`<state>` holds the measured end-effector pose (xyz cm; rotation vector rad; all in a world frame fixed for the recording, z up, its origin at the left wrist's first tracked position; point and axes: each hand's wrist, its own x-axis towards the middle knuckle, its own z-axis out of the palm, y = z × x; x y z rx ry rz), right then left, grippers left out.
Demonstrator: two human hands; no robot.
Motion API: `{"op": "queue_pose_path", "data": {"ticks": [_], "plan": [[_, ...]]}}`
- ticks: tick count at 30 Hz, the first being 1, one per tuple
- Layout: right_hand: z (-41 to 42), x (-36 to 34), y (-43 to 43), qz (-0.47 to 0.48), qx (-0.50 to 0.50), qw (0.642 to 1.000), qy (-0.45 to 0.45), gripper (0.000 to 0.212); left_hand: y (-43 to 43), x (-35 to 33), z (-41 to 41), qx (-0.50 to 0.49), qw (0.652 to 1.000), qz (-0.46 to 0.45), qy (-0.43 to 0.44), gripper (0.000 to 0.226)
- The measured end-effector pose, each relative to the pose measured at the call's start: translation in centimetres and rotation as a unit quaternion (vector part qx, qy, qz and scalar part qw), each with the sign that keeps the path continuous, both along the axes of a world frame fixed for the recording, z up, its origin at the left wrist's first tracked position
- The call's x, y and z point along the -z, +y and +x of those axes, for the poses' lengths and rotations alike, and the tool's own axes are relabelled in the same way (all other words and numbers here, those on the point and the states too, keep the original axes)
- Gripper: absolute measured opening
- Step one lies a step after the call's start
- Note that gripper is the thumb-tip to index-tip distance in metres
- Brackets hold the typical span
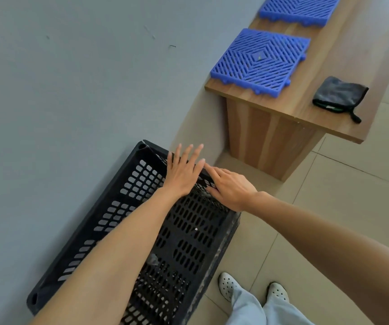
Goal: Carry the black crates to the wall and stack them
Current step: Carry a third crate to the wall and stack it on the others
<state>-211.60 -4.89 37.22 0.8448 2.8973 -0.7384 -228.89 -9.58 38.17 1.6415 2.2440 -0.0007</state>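
Black crate [188, 231] sits on the floor, tight against the grey wall [71, 90]. The person's left hand [184, 172] lies flat on its far rim, fingers spread. The right hand [231, 188] rests just beside it, gripping nothing. Probably best to press evenly so it sits square.

Saw a plain grey wall [71, 90] on the left and a beige tiled floor [329, 219] on the right. Noted a wooden bench [289, 109] far right against the wall, bearing two blue grids [259, 62] [299, 8] and a dark cloth [338, 95].
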Motion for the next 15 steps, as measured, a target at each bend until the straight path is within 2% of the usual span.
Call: {"op": "queue_pose_path", "data": {"ticks": [9,15], "plan": [[-0.1,-0.8,1.2,0.048,-0.022,0.998,-0.020,0.069,1.3,0.5,-0.4,-0.002,0.999,-0.018,-0.037,0.053],[-0.3,-0.7,0.8,0.015,0.000,0.999,-0.028,0.070,1.2,0.2,-0.6,0.005,0.998,-0.037,-0.042,0.056]]}}
